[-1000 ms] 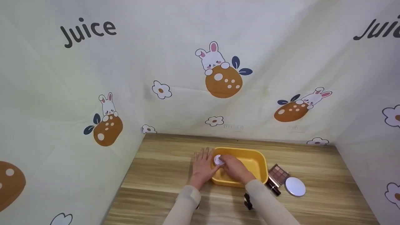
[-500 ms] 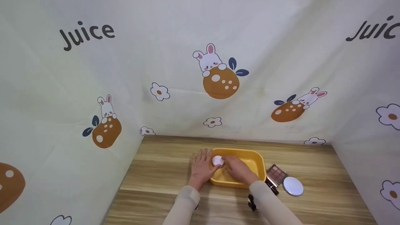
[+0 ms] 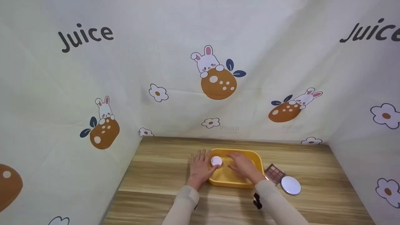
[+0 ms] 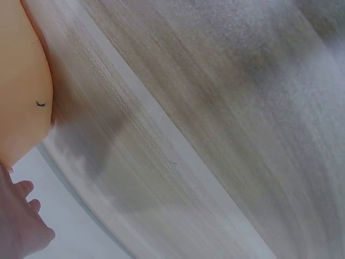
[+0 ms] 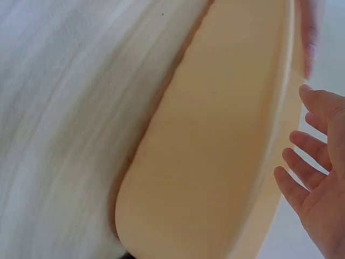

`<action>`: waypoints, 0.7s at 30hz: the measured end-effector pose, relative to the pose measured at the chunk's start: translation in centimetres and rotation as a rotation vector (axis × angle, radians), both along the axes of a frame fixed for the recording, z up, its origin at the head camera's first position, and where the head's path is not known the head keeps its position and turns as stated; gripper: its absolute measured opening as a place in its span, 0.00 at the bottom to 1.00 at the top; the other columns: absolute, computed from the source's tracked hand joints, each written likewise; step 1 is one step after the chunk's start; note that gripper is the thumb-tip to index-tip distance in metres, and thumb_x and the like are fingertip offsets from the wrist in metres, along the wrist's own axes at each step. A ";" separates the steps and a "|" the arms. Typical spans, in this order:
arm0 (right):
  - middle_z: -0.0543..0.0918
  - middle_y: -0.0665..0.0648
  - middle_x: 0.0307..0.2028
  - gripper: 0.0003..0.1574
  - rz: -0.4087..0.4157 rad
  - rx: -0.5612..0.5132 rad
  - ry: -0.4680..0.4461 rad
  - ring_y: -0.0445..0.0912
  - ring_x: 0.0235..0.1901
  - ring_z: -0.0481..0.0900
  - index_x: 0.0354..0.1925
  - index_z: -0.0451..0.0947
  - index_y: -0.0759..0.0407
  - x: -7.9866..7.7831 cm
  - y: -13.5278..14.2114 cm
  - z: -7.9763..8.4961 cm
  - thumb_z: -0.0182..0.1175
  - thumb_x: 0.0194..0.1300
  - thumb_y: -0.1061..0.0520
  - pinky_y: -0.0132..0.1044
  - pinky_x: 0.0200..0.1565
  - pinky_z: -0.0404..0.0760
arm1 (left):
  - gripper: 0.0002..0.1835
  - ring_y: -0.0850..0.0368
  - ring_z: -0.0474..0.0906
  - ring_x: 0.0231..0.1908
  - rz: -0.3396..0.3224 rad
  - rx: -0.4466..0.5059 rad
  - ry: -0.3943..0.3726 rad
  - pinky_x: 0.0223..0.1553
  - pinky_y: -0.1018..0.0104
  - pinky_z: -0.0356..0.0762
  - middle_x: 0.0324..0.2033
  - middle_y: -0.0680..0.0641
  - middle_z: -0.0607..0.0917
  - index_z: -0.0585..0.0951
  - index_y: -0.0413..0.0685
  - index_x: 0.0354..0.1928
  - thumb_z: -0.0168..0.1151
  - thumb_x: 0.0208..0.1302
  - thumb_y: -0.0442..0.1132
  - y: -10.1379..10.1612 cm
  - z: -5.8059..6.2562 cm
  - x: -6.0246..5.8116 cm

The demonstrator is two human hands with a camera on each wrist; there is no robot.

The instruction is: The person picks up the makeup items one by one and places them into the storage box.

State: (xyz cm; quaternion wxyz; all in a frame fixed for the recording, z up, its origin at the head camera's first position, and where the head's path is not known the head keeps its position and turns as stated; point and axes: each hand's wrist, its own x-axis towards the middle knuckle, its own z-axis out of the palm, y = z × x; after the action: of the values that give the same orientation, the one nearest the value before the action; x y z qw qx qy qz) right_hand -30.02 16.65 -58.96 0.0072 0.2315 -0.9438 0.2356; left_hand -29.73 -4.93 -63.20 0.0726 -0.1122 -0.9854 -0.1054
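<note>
One round pale pot point(image 3: 216, 161) is sitting inside the yellow tray point(image 3: 231, 185), close to its left end and directly left of the right hand point(image 3: 245, 165), with bare tray floor separating them. The left hand point(image 3: 200, 167) is lying nearer: its straight fingers are spreading along the tray's left edge, its thumb reaching the pot's near edge; whether they are touching is unclear. The right hand is holding nothing, its fingers parting loosely over the tray. Being round, the pot is showing no long axis; the tray's is running left to right. Outside its right wall, a makeup palette point(image 3: 274, 173) and a silvery disc point(image 3: 291, 185) are resting on the worktop point(image 3: 162, 162). Only the left thumb is crowding the pot.
</note>
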 end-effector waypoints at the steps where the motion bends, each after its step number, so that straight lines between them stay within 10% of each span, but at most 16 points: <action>1: 0.81 0.64 0.59 0.27 0.000 -0.003 0.009 0.61 0.61 0.76 0.61 0.76 0.62 0.0 0.2 0.1 0.67 0.65 0.56 0.58 0.64 0.73 | 0.44 0.40 0.59 0.74 0.000 0.002 -0.001 0.73 0.36 0.53 0.74 0.41 0.66 0.62 0.55 0.76 0.47 0.66 0.72 0.0 0.0 0.0; 21: 0.80 0.65 0.59 0.29 -0.082 0.011 0.089 0.61 0.60 0.77 0.62 0.75 0.60 0.7 5.7 1.6 0.67 0.64 0.55 0.57 0.62 0.75 | 0.44 0.41 0.58 0.75 0.001 0.001 -0.018 0.74 0.37 0.51 0.74 0.42 0.65 0.60 0.58 0.77 0.43 0.65 0.74 -0.2 0.0 -0.1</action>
State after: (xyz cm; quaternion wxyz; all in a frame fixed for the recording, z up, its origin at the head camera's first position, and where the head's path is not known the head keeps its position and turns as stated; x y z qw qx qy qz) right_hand -29.28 22.30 -57.41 0.0575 0.2027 -0.9526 0.2193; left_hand -29.82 -5.13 -63.16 0.0639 -0.1106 -0.9860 -0.1069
